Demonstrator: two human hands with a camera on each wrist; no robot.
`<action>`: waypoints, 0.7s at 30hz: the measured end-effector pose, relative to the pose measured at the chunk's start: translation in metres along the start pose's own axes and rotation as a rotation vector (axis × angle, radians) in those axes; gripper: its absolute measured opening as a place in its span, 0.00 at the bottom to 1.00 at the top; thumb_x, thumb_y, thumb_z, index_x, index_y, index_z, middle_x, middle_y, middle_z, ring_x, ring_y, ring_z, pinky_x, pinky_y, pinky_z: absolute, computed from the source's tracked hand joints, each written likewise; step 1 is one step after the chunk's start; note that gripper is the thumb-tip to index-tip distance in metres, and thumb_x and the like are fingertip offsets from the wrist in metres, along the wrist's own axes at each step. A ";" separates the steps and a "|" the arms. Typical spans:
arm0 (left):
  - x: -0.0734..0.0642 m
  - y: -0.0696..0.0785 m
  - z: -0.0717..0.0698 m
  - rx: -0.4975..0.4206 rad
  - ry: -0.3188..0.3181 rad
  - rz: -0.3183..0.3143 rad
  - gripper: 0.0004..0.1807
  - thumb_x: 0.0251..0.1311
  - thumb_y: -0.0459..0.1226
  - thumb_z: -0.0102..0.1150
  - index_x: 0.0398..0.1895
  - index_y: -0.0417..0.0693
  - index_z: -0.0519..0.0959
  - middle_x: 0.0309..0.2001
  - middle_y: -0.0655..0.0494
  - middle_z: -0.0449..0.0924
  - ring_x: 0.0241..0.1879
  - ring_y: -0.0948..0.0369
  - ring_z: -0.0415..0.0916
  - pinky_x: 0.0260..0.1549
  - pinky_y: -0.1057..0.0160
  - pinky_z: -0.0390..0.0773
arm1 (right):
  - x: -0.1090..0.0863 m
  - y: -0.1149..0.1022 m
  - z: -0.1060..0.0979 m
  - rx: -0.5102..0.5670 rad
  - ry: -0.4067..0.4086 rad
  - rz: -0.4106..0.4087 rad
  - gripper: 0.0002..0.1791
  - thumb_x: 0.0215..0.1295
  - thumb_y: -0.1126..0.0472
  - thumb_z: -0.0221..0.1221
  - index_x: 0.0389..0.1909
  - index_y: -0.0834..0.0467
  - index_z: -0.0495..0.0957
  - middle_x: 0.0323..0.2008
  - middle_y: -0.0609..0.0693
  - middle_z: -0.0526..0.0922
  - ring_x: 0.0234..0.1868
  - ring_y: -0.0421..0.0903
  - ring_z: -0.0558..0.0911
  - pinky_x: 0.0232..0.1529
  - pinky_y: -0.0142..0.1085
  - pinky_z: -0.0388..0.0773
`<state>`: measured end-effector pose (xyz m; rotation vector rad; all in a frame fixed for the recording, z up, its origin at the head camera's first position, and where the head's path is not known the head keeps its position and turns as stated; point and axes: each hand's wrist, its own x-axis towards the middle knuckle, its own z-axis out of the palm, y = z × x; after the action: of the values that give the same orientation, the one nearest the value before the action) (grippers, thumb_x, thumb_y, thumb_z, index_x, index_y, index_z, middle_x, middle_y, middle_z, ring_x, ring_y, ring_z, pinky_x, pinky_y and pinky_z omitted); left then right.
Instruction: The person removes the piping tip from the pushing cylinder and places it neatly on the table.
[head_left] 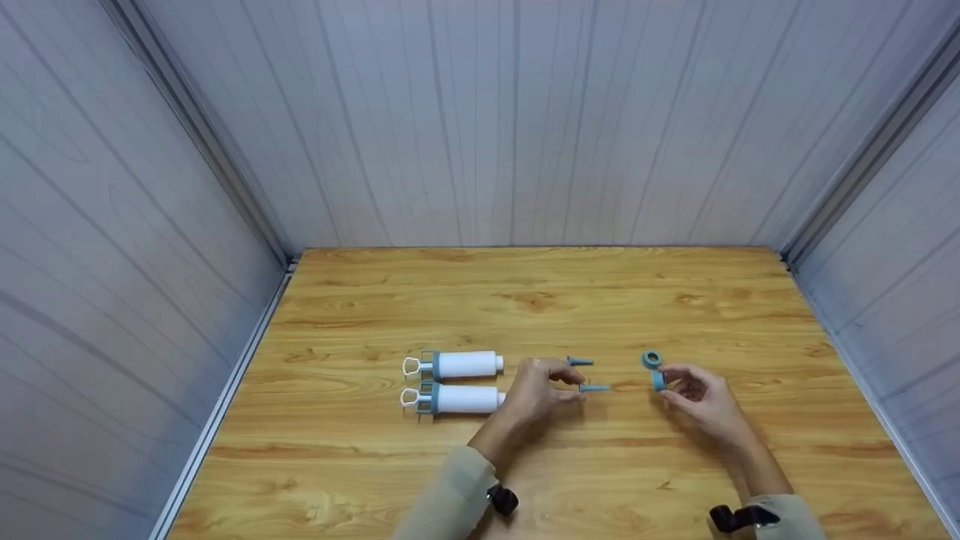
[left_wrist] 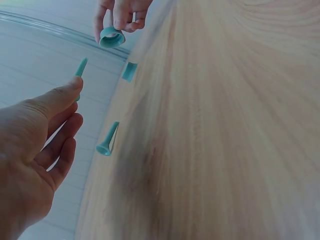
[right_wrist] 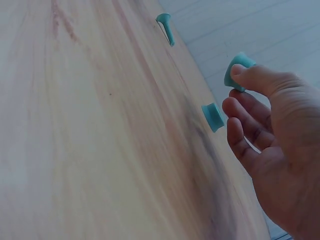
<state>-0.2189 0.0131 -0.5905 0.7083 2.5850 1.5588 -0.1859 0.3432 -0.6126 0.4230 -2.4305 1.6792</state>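
Note:
My left hand point(head_left: 534, 390) pinches a slim teal tapered nozzle point(head_left: 595, 388) between thumb and fingertips, its narrow end pointing right. A second teal nozzle point(head_left: 580, 361) with a flared base lies on the table just beyond that hand. Off to the right, my right hand point(head_left: 703, 397) pinches a teal ring cap point(head_left: 658, 381) by its rim; the left wrist view shows the hollow inside of this cap point(left_wrist: 112, 38). Another teal ring cap point(right_wrist: 213, 117) rests on the table beside the right hand. The two hands are apart, with a gap between the held nozzle and held cap.
Two white cylinders with teal ends and white pull handles, an upper one point(head_left: 466, 364) and a lower one point(head_left: 468, 399), lie side by side left of the left hand. Pale panel walls point(head_left: 480, 127) enclose the wooden table point(head_left: 420, 300) at the back and sides.

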 end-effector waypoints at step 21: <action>0.000 -0.024 0.009 0.063 -0.082 -0.084 0.12 0.58 0.35 0.87 0.44 0.47 0.96 0.46 0.55 0.97 0.44 0.69 0.90 0.47 0.71 0.86 | -0.007 0.004 -0.011 -0.161 -0.134 0.111 0.19 0.72 0.71 0.72 0.62 0.65 0.86 0.45 0.60 0.90 0.37 0.32 0.82 0.38 0.27 0.82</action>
<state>-0.2252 0.0116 -0.6151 0.6446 2.5787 1.4007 -0.1812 0.3556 -0.6140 0.3967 -2.7085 1.5257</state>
